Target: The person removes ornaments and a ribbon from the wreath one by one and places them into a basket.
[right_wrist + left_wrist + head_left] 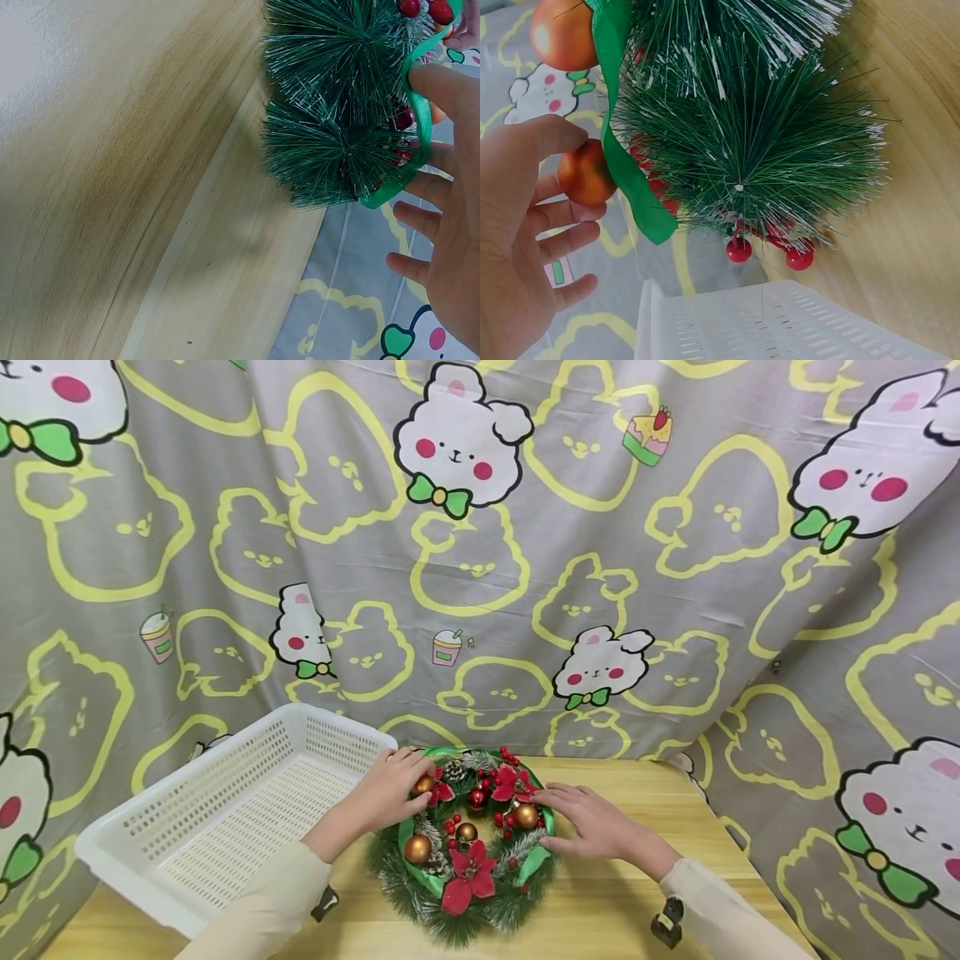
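A green pine wreath [442, 906] lies on the table, decorated with red poinsettia flowers [468, 877], pinecones, red berries and copper baubles [417, 849]. A loose green ribbon [634, 184] runs around its top. My left hand [393, 785] is at the wreath's far left, thumb and forefinger about a copper bauble [586, 172] beside the ribbon. On the right side, my right hand [592, 822] touches the ribbon [421, 127] with its thumb, the other fingers spread fairly straight along the wreath's edge. Flowers and ribbon partly hide the left fingertips in the head view.
A white perforated plastic basket [217, 810] stands left of the wreath, close to my left forearm. The wooden table [637, 910] ends at a grey patterned curtain [480, 635] hanging behind it and along the sides.
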Demonstrator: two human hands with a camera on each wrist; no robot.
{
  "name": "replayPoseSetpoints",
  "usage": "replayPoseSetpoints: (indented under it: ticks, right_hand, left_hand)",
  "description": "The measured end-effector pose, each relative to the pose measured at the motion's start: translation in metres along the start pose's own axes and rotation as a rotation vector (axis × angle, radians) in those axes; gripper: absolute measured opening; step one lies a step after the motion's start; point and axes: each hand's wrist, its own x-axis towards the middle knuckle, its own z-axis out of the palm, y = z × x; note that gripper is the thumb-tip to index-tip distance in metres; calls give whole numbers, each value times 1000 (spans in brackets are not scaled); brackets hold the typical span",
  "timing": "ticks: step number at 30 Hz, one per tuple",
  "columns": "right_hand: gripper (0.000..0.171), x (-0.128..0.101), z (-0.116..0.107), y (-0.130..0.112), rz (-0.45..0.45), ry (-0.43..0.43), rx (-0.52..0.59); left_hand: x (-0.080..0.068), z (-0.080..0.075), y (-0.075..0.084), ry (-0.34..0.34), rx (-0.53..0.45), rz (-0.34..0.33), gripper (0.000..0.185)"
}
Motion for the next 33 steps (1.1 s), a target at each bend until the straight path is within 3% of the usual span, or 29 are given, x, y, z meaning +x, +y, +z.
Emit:
replayPoseSetpoints:
  ticks: [8,22,33]
  right_hand:
    - [68,0,0,1,3,-7,9]
    - [67,0,0,1,2,-3,-3]
    - [66,2,-1,-1,0,-6,11]
  left_hand:
    - [1,0,-1,24,18,8,22]
    - [6,0,-6,44,11,-34,23]
    - [14,-14,-12,85,-41,-64,22]
